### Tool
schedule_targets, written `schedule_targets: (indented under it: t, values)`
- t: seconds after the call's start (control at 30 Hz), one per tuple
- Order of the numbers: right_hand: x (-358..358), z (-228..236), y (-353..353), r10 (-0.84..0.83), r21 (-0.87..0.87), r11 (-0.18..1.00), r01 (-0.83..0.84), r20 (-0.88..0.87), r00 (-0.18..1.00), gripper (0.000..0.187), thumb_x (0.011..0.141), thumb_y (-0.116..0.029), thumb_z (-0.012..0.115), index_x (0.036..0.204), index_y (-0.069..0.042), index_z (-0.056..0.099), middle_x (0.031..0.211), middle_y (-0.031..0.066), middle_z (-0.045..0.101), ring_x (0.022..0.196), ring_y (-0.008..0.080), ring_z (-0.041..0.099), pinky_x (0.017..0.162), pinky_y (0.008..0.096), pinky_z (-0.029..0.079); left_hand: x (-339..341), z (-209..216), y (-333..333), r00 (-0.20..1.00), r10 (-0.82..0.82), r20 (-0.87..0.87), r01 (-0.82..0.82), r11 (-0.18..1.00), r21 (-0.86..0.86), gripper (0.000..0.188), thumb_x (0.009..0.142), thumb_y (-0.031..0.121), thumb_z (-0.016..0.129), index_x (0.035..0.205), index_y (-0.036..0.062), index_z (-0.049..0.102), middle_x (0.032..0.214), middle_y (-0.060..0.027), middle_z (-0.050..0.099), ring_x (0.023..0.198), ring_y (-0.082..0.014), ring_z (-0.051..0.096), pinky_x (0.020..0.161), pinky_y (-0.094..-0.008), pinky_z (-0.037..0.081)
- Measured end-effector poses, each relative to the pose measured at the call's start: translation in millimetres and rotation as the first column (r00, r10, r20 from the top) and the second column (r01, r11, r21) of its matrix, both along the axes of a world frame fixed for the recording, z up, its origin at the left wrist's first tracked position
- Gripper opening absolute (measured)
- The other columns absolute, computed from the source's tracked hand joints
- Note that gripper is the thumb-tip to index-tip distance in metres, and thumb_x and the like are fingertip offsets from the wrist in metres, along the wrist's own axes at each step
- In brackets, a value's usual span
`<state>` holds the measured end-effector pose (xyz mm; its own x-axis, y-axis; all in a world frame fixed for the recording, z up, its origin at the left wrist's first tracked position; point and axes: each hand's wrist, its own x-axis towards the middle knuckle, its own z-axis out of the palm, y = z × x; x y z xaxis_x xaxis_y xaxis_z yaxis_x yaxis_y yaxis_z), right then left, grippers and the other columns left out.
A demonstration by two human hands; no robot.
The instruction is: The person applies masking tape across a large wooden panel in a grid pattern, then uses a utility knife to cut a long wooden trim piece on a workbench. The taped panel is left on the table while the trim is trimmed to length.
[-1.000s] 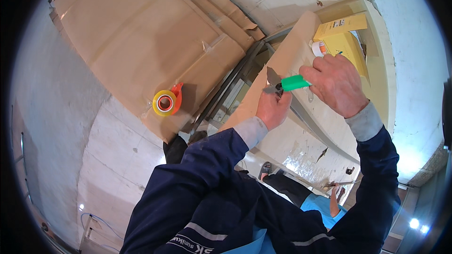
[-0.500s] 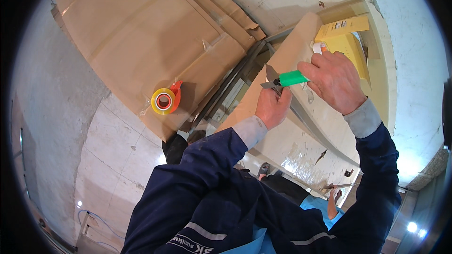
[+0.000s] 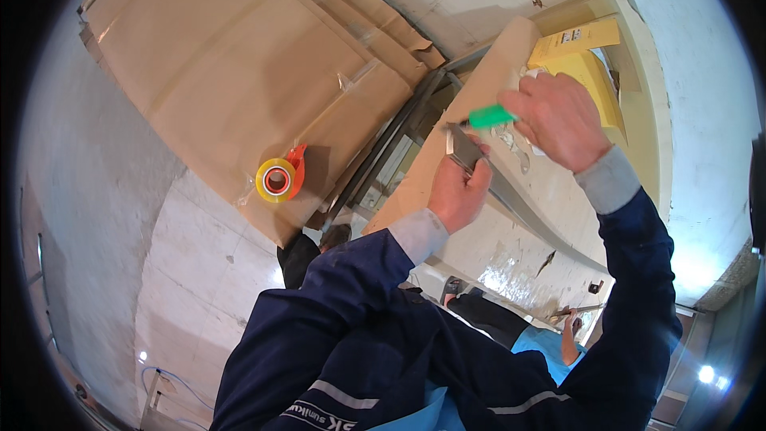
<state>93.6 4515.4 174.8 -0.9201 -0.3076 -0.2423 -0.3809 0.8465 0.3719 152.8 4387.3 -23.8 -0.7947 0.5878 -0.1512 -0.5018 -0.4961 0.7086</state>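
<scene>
Hands mid-frame: left hand (image 3: 456, 191) gripped grey blade-like tool (image 3: 463, 148), right hand (image 3: 558, 120) clutched green handle (image 3: 491, 116), prob. a cutter; cardboard-wrapped pkg (image 3: 447, 168) remained wrapped.

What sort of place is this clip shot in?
Probably a workshop or packing area. Large cardboard-wrapped panels lie on a pale, scuffed floor, a tape dispenser sits on one, and the right hand holds a green-handled utility knife over another wrapped piece by the left hand.

single head view, looking down, close over hands and cardboard.
</scene>
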Motion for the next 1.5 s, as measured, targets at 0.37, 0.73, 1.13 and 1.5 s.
schedule_targets:
  t: [0.37,0.73,1.13,1.5]
  values:
    - [41.8,10.6,0.5,-0.592,-0.621,0.562,0.547,0.16,0.79,0.027,0.1,-0.014,0.063,0.126,-0.004,0.064,0.091,0.0096,0.064,0.086,0.0191,0.064,0.076,0.0344,0.05,-32.8,-39.4,-45.3,0.956,-0.184,0.228,0.185,0.983,0.016,0.039,0.101,0.021,0.071,0.135,0.0071,0.061,0.115,-0.0038,0.068,0.105,-0.0145,0.065,0.09,-0.036,0.057]
    - [269.2,-116.3,-84.1,-0.574,-0.595,-0.772,0.222,0.804,0.157,0.033,0.105,-0.019,0.062,0.133,-0.002,0.062,0.088,-0.0006,0.06,0.072,0.0078,0.059,0.065,0.0239,0.047,-123.5,-121.7,-72.2,0.77,-0.633,0.082,0.457,0.458,-0.763,0.056,0.096,0.048,0.074,0.127,0.0024,0.064,0.113,-0.0116,0.07,0.101,-0.0241,0.07,0.082,-0.0386,0.06]
    - [395.9,-215.5,-251.4,-0.407,-0.438,-0.838,-0.324,0.899,-0.162,0.021,0.101,-0.023,0.069,0.107,-0.004,0.065,0.08,0.0012,0.062,0.064,0.0099,0.059,0.058,0.0269,0.049,-159.3,-126.8,-67.3,-0.299,-0.807,-0.51,-0.291,0.586,-0.756,0.056,0.081,0.041,0.083,0.124,0.0111,0.063,0.107,-0.015,0.072,0.103,-0.039,0.068,0.092,-0.0526,0.049]
    - [528.0,-260.3,-265.4,-0.302,-0.506,-0.67,-0.543,0.854,-0.423,0.023,0.091,-0.018,0.074,0.101,-0.001,0.062,0.076,0.0054,0.063,0.061,0.0135,0.062,0.054,0.0315,0.054,-222.1,-25.2,-50.4,-0.073,-0.996,-0.046,-0.652,0.082,-0.754,0.08,0.084,0.044,0.082,0.147,0.0038,0.053,0.138,-0.0227,0.062,0.132,-0.0406,0.057,0.116,-0.0493,0.041]
